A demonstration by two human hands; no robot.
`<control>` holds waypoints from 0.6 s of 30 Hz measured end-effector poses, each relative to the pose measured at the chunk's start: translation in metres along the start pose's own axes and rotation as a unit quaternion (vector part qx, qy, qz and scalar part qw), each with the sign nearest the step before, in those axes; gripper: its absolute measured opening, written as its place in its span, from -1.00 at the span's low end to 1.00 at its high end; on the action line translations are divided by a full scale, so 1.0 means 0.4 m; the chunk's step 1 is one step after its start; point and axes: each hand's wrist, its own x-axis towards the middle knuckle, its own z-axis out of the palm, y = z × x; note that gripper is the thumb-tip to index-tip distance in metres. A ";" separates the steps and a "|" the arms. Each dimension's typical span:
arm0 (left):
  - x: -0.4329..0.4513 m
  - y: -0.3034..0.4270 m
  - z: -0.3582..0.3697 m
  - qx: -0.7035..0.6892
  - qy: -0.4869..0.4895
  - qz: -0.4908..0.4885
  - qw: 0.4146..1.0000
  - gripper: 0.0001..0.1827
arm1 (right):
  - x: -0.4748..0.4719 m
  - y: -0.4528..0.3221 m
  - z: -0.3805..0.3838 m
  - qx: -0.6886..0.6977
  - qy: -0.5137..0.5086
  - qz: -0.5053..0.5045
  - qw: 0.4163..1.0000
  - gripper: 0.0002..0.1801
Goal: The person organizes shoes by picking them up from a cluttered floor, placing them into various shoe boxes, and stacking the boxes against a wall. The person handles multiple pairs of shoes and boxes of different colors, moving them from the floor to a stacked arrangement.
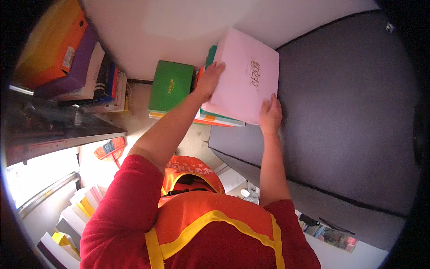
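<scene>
A pink flat box with gold lettering lies between my two hands, on top of a pile of boxes and folders. My left hand is on its left edge, and my right hand rests at its lower right corner. Below and left of the pink box, edges of green, white and orange items show; what lies under its middle is hidden. A green box with yellow lettering stands just left of my left hand. The pink box's right edge is close to a grey fabric-covered surface.
Boxes and folders, one an orange box, line the upper left above a dark shelf. The grey fabric-covered piece fills the right. A red-handled broom and more folders are at the lower left.
</scene>
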 end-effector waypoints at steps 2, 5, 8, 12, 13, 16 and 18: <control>0.019 -0.001 -0.005 -0.047 -0.011 -0.015 0.999 -0.23 | -0.014 -0.080 -0.036 -0.141 0.007 -0.063 0.988 -0.56; -0.017 0.024 0.015 -0.110 -0.052 -0.051 0.991 -0.26 | -0.037 -0.136 -0.049 -0.133 -0.008 -0.098 0.986 -0.57; -0.017 -0.004 0.050 -0.066 0.020 -0.021 0.997 -0.30 | -0.046 -0.073 0.019 -0.028 0.039 -0.137 0.989 -0.63; -0.005 0.032 0.037 -0.010 0.005 -0.047 0.999 -0.34 | -0.025 -0.078 0.030 -0.036 0.024 -0.158 0.987 -0.63; -0.006 0.033 0.045 -0.028 0.002 -0.051 0.998 -0.35 | -0.018 -0.079 0.025 -0.032 0.024 -0.163 0.986 -0.63; 0.002 0.013 0.044 -0.032 0.009 -0.047 0.998 -0.39 | -0.013 -0.072 0.023 -0.018 0.030 -0.170 0.985 -0.63; 0.000 -0.002 0.018 -0.060 0.006 -0.040 0.997 -0.39 | -0.025 -0.096 0.008 -0.024 0.057 -0.175 0.983 -0.66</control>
